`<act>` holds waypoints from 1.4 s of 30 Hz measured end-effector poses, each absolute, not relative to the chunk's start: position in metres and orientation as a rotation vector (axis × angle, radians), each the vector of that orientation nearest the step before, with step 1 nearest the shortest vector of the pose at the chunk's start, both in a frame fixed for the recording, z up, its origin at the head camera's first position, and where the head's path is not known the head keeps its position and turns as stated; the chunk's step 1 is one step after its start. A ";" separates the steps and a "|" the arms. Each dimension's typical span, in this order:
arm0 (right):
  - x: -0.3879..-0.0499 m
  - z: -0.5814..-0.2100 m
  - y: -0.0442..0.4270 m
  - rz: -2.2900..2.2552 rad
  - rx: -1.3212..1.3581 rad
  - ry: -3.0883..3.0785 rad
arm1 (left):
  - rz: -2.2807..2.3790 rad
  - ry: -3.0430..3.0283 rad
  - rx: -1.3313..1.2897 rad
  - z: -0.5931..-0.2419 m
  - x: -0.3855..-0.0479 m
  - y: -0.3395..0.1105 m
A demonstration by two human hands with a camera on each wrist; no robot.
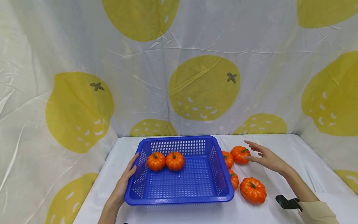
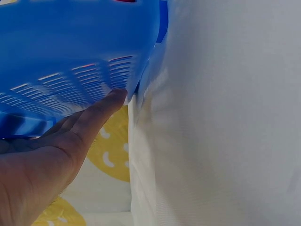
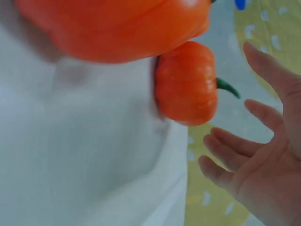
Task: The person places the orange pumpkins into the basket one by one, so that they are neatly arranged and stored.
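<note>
White tabletop (image 1: 292,151); two pumpkins (image 1: 234,181) partly hidden behind blue basket (image 1: 179,201).

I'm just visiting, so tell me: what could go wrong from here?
Two things, perhaps. The shiny orange ribbed pumpkin with a green stem nearest the right grip is rounded and not held, so a clumsy touch might roll it away. The left grip touches the side of the blue rectangular plastic basket; a hard push could shove it against the two ribbed orange pumpkins partly hidden behind it on the right.
</note>
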State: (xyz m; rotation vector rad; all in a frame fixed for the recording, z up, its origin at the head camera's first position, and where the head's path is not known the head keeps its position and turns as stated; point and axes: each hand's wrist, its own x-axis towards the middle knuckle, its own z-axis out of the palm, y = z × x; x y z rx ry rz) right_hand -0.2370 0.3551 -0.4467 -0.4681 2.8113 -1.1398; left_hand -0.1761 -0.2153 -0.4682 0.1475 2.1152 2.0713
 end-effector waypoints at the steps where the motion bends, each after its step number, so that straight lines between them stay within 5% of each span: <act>1: -0.239 -0.450 0.356 -1.132 -0.473 2.809 | 2.071 2.116 0.145 -0.468 -0.176 -0.215; 16: -0.255 -0.480 0.354 -1.155 -0.448 2.751 | 2.066 2.112 0.140 -0.471 -0.176 -0.212; 42: -0.239 -0.474 0.363 -1.014 -0.231 2.856 | 2.060 2.132 0.135 -0.470 -0.177 -0.215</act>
